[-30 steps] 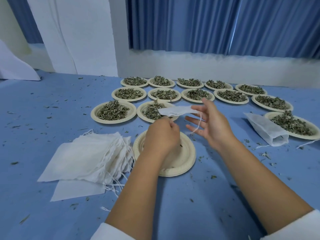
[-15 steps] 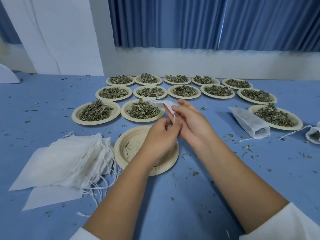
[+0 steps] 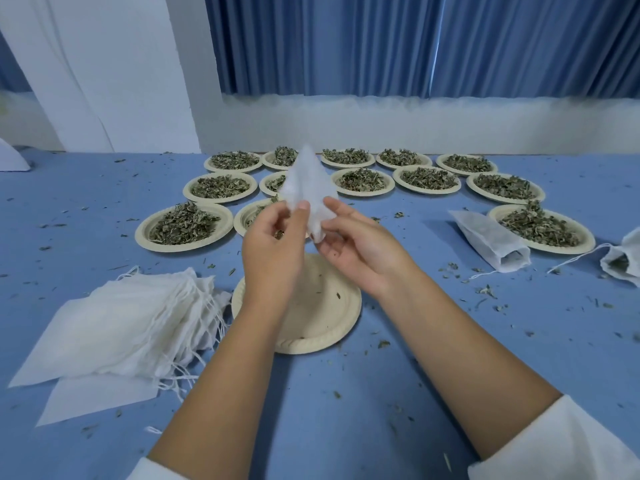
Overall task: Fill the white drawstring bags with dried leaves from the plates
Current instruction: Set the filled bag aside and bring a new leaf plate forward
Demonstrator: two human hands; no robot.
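At centre frame, the left hand [image 3: 273,251] and right hand [image 3: 360,247] are pinching one white bag [image 3: 307,187] together above the nearly bare plate [image 3: 334,327]. Its mouth is looking barely parted, so leaves [image 3: 180,225] coming from the full plates [image 3: 143,235] could be spilling onto the blue table [image 3: 485,341]. No writing is showing anywhere.

This looks like a plain hand-packing workroom. A wide blue-covered surface [image 3: 485,358], strewn with leaf crumbs [image 3: 485,291], carries rows of paper plates [image 3: 142,237] heaped with dried leaves [image 3: 180,225], a stack of empty white drawstring bags [image 3: 114,323] and filled bags [image 3: 491,244]. Behind it, pleated blue curtains [image 3: 346,43] hang above a white ledge [image 3: 415,123], beside a white pillar [image 3: 121,71].
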